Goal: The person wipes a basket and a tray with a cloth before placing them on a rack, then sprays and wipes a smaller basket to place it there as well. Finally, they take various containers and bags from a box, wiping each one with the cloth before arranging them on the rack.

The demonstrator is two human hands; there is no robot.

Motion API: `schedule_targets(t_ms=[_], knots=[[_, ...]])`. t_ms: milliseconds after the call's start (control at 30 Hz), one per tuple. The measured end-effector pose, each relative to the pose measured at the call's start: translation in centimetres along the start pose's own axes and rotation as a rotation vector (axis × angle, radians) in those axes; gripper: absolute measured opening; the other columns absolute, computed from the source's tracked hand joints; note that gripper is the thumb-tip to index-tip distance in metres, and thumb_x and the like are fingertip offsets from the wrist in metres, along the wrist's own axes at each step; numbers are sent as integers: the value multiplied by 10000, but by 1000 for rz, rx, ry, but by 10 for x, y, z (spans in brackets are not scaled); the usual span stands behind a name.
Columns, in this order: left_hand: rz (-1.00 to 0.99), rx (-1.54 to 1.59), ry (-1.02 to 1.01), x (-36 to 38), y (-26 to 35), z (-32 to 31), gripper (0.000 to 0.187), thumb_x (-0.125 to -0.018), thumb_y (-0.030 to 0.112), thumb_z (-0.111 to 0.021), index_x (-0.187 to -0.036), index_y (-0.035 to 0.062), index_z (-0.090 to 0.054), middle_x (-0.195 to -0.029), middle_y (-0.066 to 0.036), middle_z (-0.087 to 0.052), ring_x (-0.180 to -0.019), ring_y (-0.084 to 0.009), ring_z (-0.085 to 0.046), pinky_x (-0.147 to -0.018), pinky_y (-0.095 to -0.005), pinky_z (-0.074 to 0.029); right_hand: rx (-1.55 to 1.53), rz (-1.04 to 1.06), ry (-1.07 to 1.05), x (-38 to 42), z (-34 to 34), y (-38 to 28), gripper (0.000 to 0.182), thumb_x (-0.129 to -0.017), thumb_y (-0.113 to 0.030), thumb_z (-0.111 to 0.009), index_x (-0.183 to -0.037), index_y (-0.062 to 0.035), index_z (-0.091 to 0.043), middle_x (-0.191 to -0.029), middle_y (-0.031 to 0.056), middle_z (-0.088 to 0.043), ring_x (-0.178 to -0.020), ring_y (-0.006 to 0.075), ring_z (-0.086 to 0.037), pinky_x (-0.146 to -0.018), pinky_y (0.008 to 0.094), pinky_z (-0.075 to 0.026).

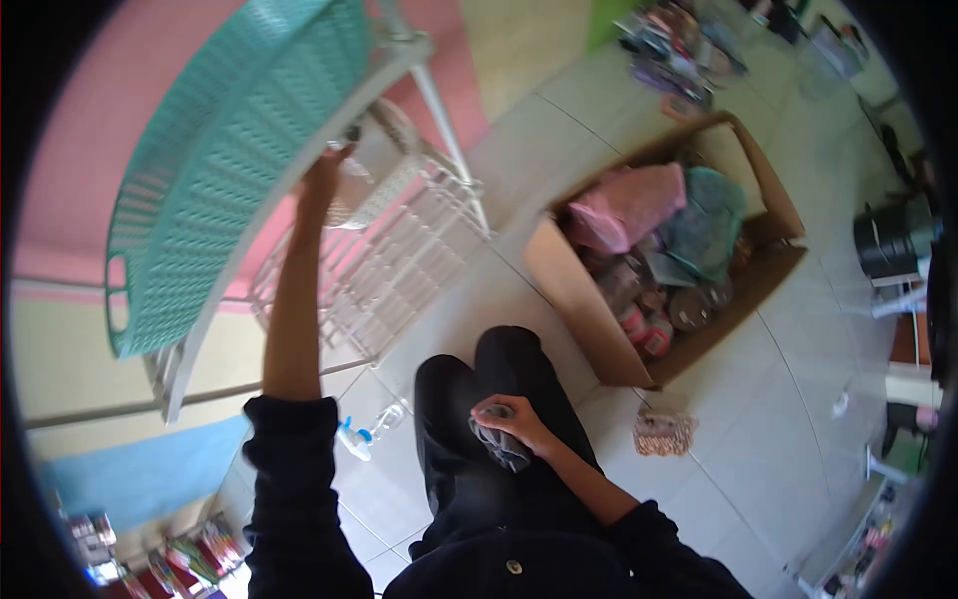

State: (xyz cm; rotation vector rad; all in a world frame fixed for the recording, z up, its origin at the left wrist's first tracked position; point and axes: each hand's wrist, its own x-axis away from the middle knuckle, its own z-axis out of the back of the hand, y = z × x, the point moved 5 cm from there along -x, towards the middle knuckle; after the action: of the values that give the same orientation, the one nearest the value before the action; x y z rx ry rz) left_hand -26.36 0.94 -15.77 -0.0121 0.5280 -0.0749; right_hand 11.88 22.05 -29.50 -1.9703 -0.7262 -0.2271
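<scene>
My left hand (325, 170) reaches up under the teal slatted basket (215, 190), into a white rack. Its fingers are blurred and partly hidden, beside a small dark thing (351, 133) and a white basket (384, 165) on the lower level. I cannot make out whether they grip anything. Over my lap, my right hand (514, 421) is closed around a crumpled grey cloth (502, 446). A clear spray bottle (387, 419) with a blue and white head lies on the floor near my left knee.
An open cardboard box (574, 290) holds a pink bag (631, 205), a teal bag (704, 225) and several jars. Right of my legs, a beige woven pouch (665, 433) rests on the tiles. Piled items (684, 50) lie at the back; the rack's wire shelf (384, 265) sits low.
</scene>
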Motion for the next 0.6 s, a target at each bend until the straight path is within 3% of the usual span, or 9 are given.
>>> schedule_targets(t_ms=[67, 133, 200, 267, 333, 400, 467, 567, 600], knots=[[8, 128, 36, -3, -25, -15, 514, -536, 496, -726, -707, 39, -564, -690, -97, -590, -643, -243, -577, -573, -386, -437, 58, 15, 62, 6, 8, -13, 211, -751, -189, -637, -863, -13, -605, -835, 65, -607, -800, 107, -560, -740, 243, -430], [18, 97, -77, 5, 11, 38, 520, -538, 532, -706, -749, 75, -575, -715, -78, -600, -663, -237, -582, -564, -394, -449, -151, 31, -30, 7, 23, -24, 225, -756, -200, -626, -853, 2, -606, -845, 76, -610, -811, 125, -568, -757, 250, -431], [101, -19, -95, 9, 21, 65, 429, -605, 500, -667, -804, 130, -581, -759, -27, -619, -701, -223, -598, -576, -379, -459, -61, 227, -119, 22, 50, -77, 219, -753, -186, -619, -843, 13, -609, -830, 85, -616, -812, 139, -576, -764, 257, -436], [199, -169, -100, 21, 17, 85, 341, -673, 469, -629, -858, 185, -588, -802, 24, -637, -739, -210, -613, -587, -365, -469, 319, 166, 81, 56, 87, -142, 195, -736, -170, -620, -811, 10, -622, -805, 82, -625, -798, 140, -583, -759, 263, -443], [197, -19, -25, 39, 22, 104, 288, -715, 414, -608, -893, 188, -586, -806, 22, -640, -745, -199, -616, -585, -352, -472, 610, 237, 399, 76, 142, -178, 137, -679, -134, -643, -758, -21, -641, -795, 65, -635, -775, 113, -579, -751, 266, -447], [157, 191, 109, 63, 37, 129, 206, -765, 294, -580, -931, 172, -583, -813, 14, -640, -739, -173, -619, -577, -320, -468, 893, 275, 707, 81, 194, -195, 218, -627, -119, -673, -837, -73, -640, -790, 74, -622, -773, 173, -600, -720, 273, -448], [62, 294, 217, 93, 60, 151, 154, -768, 161, -580, -912, 108, -599, -801, -22, -638, -723, -174, -619, -586, -292, -467, 1536, 295, 1098, 71, 230, -182, 322, -610, -103, -675, -925, -122, -614, -858, 94, -578, -761, 251, -597, -691, 334, -464], [-3, 428, 158, 143, 83, 161, 113, -746, 68, -592, -853, 36, -611, -851, -77, -637, -730, -197, -622, -635, -291, -480, 1599, -54, 1153, 40, 239, -168, 354, -637, -81, -643, -978, -165, -594, -915, 116, -528, -802, 319, -562, -680, 400, -462], [-12, 449, 133, 161, 84, 161, 127, -743, 54, -591, -866, 26, -604, -840, -80, -634, -740, -208, -619, -639, -295, -481, 1599, -46, 1144, 31, 247, -162, 354, -637, -81, -643, -978, -165, -594, -915, 116, -528, -802, 319, -562, -680, 400, -462]])
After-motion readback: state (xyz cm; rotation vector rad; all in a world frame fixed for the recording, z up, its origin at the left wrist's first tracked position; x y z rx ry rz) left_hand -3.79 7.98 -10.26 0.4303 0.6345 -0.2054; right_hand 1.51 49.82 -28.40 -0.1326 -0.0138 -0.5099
